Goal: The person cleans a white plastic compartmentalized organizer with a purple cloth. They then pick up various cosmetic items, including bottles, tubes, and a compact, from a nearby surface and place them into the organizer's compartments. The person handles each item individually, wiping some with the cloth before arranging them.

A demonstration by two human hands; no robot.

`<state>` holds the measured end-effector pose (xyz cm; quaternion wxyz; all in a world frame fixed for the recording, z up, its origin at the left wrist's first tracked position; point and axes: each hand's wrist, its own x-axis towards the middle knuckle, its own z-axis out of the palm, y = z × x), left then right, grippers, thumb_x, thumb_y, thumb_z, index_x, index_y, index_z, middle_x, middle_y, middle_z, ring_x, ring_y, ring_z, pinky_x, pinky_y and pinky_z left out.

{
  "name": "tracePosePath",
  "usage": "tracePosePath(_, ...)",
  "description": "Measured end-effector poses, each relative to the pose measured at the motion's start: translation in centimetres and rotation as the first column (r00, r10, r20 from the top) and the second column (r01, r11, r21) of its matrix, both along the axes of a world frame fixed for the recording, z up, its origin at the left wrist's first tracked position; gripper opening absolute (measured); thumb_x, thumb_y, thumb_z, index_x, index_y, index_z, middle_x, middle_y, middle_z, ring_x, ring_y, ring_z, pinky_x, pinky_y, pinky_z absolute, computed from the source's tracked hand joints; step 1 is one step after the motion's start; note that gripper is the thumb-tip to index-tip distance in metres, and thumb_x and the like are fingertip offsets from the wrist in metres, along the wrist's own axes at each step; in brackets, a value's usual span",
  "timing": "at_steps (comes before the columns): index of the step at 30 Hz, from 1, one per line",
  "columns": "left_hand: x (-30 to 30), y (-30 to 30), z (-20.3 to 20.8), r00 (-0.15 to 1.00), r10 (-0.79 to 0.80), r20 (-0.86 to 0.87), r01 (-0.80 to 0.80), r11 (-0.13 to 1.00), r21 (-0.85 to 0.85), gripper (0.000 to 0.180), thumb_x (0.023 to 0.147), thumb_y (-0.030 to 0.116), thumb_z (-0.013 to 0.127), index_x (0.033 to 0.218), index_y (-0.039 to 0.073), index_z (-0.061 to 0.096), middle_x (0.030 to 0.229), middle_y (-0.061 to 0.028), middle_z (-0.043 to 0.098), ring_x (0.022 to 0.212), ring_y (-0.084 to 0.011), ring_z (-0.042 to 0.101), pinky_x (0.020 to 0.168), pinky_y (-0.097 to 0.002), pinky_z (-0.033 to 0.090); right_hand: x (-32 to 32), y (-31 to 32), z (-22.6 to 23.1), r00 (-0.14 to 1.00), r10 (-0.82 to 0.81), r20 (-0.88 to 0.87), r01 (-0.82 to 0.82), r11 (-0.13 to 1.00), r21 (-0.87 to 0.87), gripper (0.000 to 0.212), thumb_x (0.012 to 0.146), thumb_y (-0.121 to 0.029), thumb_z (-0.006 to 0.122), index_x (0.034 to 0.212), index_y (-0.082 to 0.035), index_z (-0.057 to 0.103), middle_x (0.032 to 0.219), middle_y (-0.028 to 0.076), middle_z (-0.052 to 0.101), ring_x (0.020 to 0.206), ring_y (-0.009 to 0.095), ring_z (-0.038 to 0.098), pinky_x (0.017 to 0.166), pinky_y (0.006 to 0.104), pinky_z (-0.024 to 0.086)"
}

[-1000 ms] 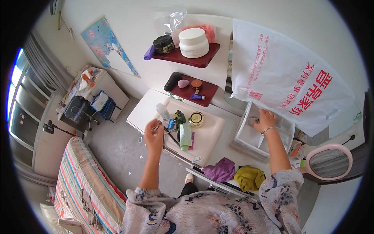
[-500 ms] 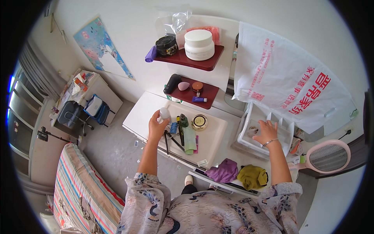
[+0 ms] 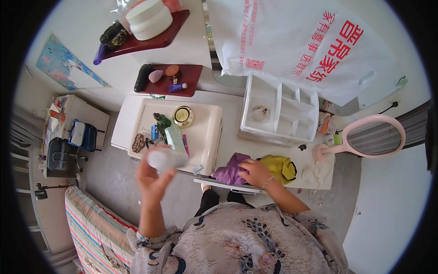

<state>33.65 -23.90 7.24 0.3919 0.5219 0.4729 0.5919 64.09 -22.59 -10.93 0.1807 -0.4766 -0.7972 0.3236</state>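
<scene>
My left hand (image 3: 154, 180) is closed round a small white bottle (image 3: 165, 159), held tilted in front of the beige tray (image 3: 212, 132). In the tray lie a dark green bottle (image 3: 160, 121), a pale green tube (image 3: 174, 137), a magenta stick (image 3: 185, 144), a round gold-rimmed compact (image 3: 183, 116), a blue clip (image 3: 154, 131) and a brown hair claw (image 3: 138, 143). At the table's front edge my right hand (image 3: 256, 173) has its fingers curled on a crumpled purple cloth (image 3: 228, 171). Beside it lies a yellow-green cloth (image 3: 279, 169).
A white compartment organizer (image 3: 296, 109) stands behind the cloths. To its right are a pink electric fly swatter (image 3: 374, 137) and a white cable (image 3: 315, 173). Two dark red shelves (image 3: 189, 82) with cosmetics jut out above the tray. An open drawer (image 3: 228, 185) sticks out in front of me.
My left hand has brought the white bottle from above the tray nearer to me. My right hand has left the organizer and come down onto the purple cloth. The view has shifted right.
</scene>
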Motion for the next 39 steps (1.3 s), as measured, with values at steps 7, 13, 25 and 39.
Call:
tracePosePath(7, 12.0, -4.8, -4.3, 0.924, -0.246, -0.294, 0.221, 0.968, -0.117, 0.048, 0.069, 0.007, 0.076, 0.113, 0.003, 0.058, 0.106, -0.0112, 0.061, 0.096, -0.0218, 0.059, 0.085, -0.0325, 0.046, -2.9, -4.3, -7.7, 0.951, -0.157, 0.265, 0.061, 0.940, 0.336, 0.039, 0.068, -0.024, 0.069, 0.106, -0.015, 0.064, 0.117, 0.017, 0.054, 0.106, 0.034, 0.053, 0.078, 0.0385, 0.047)
tracePosePath(13, 13.9, -7.9, -5.2, 0.868, -0.250, -0.428, 0.215, 0.968, -0.129, 0.049, 0.070, 0.004, 0.075, 0.116, 0.002, 0.057, 0.111, -0.0112, 0.059, 0.100, -0.0213, 0.057, 0.088, -0.0318, 0.046, 4.3, -6.2, -3.5, 0.538, -0.602, -0.591, 0.166, 0.762, -0.626, 0.039, 0.073, 0.006, 0.052, 0.108, -0.007, 0.063, 0.103, 0.012, 0.066, 0.094, 0.024, 0.064, 0.085, 0.0349, 0.051)
tracePosePath(25, 17.3, -16.0, -9.2, 0.836, -0.346, -0.426, 0.339, 0.936, -0.096, 0.039, 0.067, 0.003, 0.070, 0.104, 0.002, 0.059, 0.101, -0.0164, 0.063, 0.098, -0.0348, 0.059, 0.083, -0.0383, 0.047, 2.0, -17.4, 10.4, 0.603, -0.273, -0.750, 0.200, 0.961, -0.190, 0.044, 0.079, -0.006, 0.061, 0.122, -0.003, 0.051, 0.121, 0.012, 0.052, 0.115, 0.022, 0.050, 0.098, 0.0324, 0.038)
tracePosePath(39, 22.5, -15.4, -2.5, 0.770, -0.129, -0.625, 0.264, 0.956, 0.128, 0.047, 0.067, 0.010, 0.076, 0.110, 0.001, 0.058, 0.102, -0.0167, 0.062, 0.088, -0.0335, 0.060, 0.076, -0.0396, 0.049, 7.2, -13.3, 11.3, 0.015, -0.632, -0.775, 0.051, 0.774, -0.631, 0.028, 0.087, -0.004, 0.053, 0.115, 0.000, 0.056, 0.103, 0.005, 0.063, 0.093, 0.013, 0.060, 0.084, 0.0268, 0.048)
